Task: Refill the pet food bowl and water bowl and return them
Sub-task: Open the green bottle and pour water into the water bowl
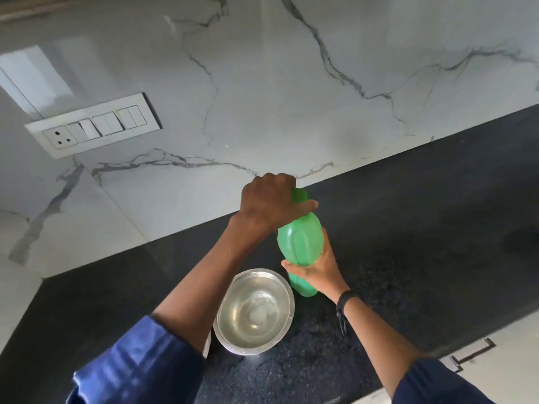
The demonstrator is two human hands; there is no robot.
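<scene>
Green bottle held upright on bench, cap gripped by left hand, body wrapped by right hand. Steel bowl is set just beside bottle, toward bench's front edge, nearer right hand.

**Both hands on the green bottle beside the steel bowl**

The left hand gripped the cap end of the green bottle; the right hand held its body; the steel bowl sat on the black counter just beside the bottle.

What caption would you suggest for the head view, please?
Left hand grips the top of a green bottle, right hand holding its body, beside a steel bowl.
</scene>
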